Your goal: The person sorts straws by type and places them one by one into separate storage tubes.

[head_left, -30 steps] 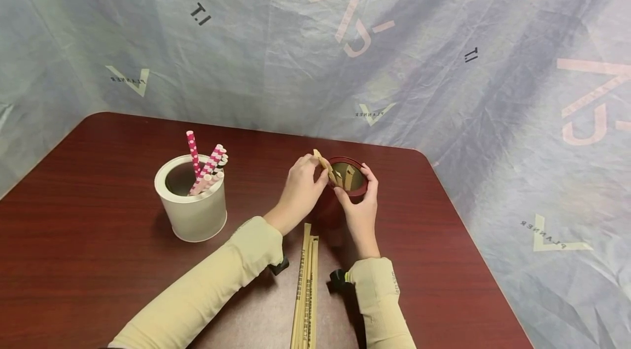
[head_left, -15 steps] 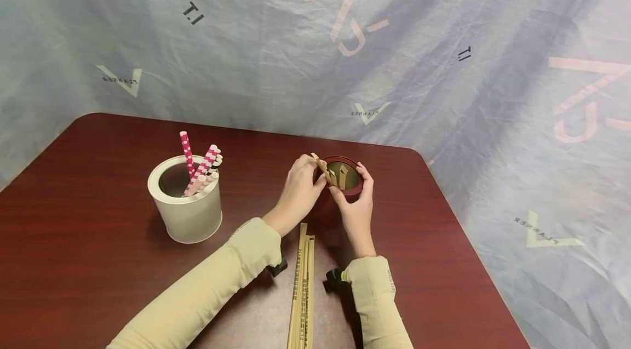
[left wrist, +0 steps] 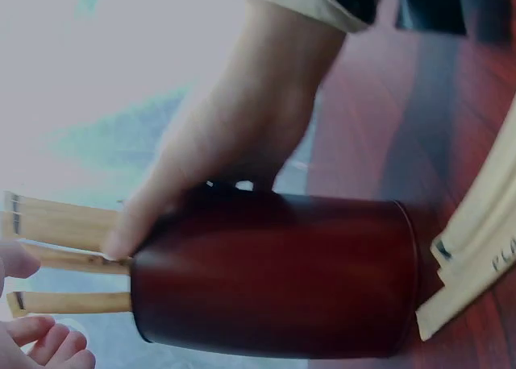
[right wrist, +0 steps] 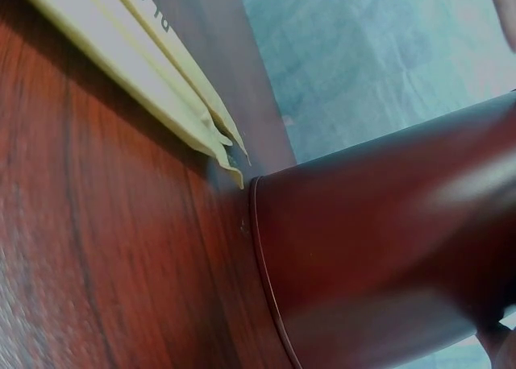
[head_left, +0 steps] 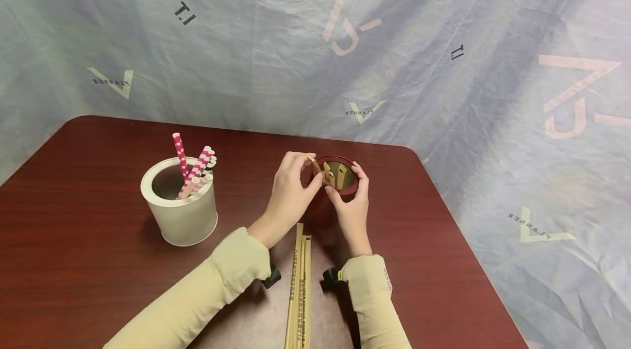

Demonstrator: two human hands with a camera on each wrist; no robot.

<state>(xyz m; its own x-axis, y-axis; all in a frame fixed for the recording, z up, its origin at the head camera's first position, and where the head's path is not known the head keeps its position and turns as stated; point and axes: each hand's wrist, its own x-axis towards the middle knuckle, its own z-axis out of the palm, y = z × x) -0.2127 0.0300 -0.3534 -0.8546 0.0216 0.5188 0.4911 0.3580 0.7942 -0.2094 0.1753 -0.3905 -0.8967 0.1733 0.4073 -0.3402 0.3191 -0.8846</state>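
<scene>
A dark red can (head_left: 322, 201) stands on the table with several tan pieces that look like paper-wrapped straws (left wrist: 72, 303) upright in it. Their tops poke above its rim. My right hand (head_left: 349, 209) grips the can around its upper part, thumb on the near side and fingers on the far side. At the can's left rim is my left hand (head_left: 291, 184), thumb and fingers apart around the top of one wrapped straw, with a gap showing in the left wrist view. More wrapped straws (head_left: 298, 294) lie in a bundle in front of the can.
A white can (head_left: 184, 223) stands on the left side of the table, holding pink and white patterned paper straws (head_left: 179, 154). The dark red wooden table (head_left: 98, 283) ends at a grey printed sheet (head_left: 236, 53) behind and to the right.
My left hand has drawn slightly left from the can, its fingers straightening off the wrapped straws it had at the rim. My right hand keeps its hold. The whole head view has shifted slightly.
</scene>
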